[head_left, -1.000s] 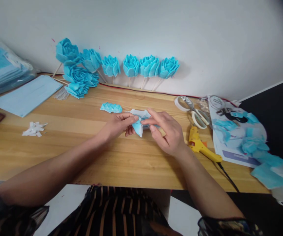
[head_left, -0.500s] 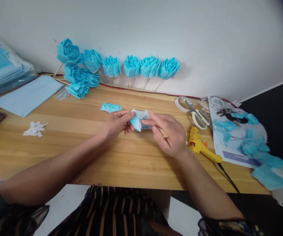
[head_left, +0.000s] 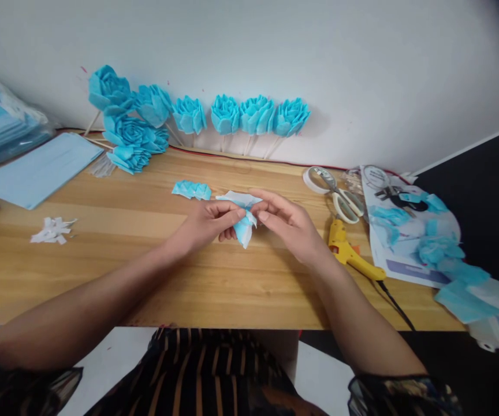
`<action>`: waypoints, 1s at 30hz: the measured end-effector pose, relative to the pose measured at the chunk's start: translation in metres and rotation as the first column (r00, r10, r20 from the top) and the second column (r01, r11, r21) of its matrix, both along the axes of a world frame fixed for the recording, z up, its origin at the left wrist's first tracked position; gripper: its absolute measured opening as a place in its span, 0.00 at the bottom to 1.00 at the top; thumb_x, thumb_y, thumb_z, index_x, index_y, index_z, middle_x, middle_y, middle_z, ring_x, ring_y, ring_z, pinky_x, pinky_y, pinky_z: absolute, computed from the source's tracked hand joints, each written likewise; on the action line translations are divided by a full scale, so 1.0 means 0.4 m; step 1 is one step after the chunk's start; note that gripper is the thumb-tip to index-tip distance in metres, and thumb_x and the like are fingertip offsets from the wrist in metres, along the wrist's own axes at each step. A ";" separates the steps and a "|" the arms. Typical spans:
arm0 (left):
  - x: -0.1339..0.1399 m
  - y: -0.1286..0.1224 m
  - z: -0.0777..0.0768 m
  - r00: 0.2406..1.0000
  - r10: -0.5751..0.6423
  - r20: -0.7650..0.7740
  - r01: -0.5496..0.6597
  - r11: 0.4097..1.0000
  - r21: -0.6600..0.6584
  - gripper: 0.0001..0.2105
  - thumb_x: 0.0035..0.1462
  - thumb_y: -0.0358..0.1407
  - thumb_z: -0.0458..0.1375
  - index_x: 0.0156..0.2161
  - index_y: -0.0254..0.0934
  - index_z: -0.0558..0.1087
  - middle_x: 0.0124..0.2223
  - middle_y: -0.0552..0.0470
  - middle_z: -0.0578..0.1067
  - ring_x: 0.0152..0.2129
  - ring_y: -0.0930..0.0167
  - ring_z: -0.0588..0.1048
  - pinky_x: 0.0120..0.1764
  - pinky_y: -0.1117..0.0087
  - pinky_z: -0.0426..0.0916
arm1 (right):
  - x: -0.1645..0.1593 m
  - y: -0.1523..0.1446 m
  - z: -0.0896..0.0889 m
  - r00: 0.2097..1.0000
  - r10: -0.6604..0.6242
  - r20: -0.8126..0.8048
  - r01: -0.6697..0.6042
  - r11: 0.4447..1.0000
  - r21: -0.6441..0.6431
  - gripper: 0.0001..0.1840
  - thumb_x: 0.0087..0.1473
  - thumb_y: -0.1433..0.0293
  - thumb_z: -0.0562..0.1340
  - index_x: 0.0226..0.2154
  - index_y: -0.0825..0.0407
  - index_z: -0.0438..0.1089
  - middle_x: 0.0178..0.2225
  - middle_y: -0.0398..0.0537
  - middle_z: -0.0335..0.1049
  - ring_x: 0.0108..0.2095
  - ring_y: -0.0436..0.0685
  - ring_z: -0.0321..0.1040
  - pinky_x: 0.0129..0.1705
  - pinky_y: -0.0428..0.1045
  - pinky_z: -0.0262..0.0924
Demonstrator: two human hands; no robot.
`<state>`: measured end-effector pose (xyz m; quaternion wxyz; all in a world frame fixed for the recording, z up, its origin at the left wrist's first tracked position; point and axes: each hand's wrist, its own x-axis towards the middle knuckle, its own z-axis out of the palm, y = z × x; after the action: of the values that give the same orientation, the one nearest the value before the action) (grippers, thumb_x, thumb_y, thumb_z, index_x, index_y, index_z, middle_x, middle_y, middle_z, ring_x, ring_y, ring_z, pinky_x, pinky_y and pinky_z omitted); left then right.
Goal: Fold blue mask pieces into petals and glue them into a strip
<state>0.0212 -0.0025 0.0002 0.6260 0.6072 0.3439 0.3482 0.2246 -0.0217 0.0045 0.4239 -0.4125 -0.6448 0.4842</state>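
1. Cloth (head_left: pixel 243 233): left of the glue gun (head_left: pixel 343 249), between the hands.
2. Left hand (head_left: pixel 206 226) pinches it; right hand (head_left: pixel 295 228) is at its edge, grip unclear.
3. Folding seems in hand; next calls for a steady crease.

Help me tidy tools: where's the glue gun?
In the head view, the glue gun lies on the table, right of the right hand, below the scissors.

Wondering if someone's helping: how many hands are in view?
2: the bare left hand pinches a folded blue-and-white sheet; the bare right hand is at its right edge. No others show.
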 end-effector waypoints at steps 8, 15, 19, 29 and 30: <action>0.000 -0.004 -0.009 0.999 0.012 -0.039 -0.012 1.000 -0.002 0.16 0.56 0.46 0.62 0.26 0.34 0.72 0.21 0.56 0.69 0.18 0.77 0.66 0.21 0.77 0.60 | -0.001 -0.003 0.004 0.997 0.079 -0.006 -0.080 0.993 -0.084 0.24 0.56 0.66 0.65 0.56 0.46 0.70 0.36 0.42 0.66 0.37 0.51 0.65 0.41 0.49 0.62; 0.002 -0.006 -0.008 0.999 0.015 -0.052 -0.014 1.000 0.015 0.14 0.56 0.43 0.61 0.28 0.34 0.73 0.20 0.57 0.68 0.18 0.78 0.65 0.21 0.78 0.59 | -0.004 -0.003 0.004 0.991 0.131 0.012 -0.129 0.987 -0.096 0.25 0.57 0.66 0.64 0.57 0.47 0.67 0.36 0.42 0.64 0.36 0.51 0.64 0.40 0.49 0.61; 0.003 -0.008 -0.003 0.998 0.002 -0.058 -0.001 1.000 0.024 0.14 0.56 0.44 0.62 0.27 0.34 0.73 0.20 0.57 0.68 0.18 0.78 0.65 0.21 0.77 0.59 | -0.004 -0.004 0.003 0.992 0.121 0.046 -0.118 0.991 -0.069 0.27 0.56 0.68 0.64 0.58 0.48 0.65 0.34 0.41 0.63 0.34 0.50 0.63 0.38 0.48 0.60; 0.003 -0.006 0.000 1.000 -0.005 -0.009 0.005 0.999 -0.048 0.17 0.55 0.48 0.62 0.28 0.35 0.72 0.22 0.55 0.70 0.20 0.76 0.68 0.25 0.75 0.63 | -0.009 -0.006 0.007 0.994 0.077 0.074 -0.081 0.996 0.041 0.27 0.55 0.72 0.62 0.58 0.49 0.65 0.32 0.39 0.62 0.33 0.49 0.63 0.40 0.48 0.63; 0.003 -0.006 0.001 1.000 -0.007 -0.026 0.005 0.999 -0.053 0.16 0.54 0.47 0.63 0.29 0.35 0.73 0.23 0.55 0.70 0.20 0.76 0.67 0.25 0.75 0.62 | -0.009 -0.006 0.005 0.994 0.073 0.084 -0.078 0.996 0.052 0.27 0.55 0.72 0.63 0.59 0.49 0.65 0.32 0.39 0.62 0.33 0.49 0.63 0.40 0.48 0.63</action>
<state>0.0225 -0.0049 0.0006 0.6381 0.5961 0.3593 0.3292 0.2211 -0.0241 0.0066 0.3898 -0.3954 -0.6898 0.4647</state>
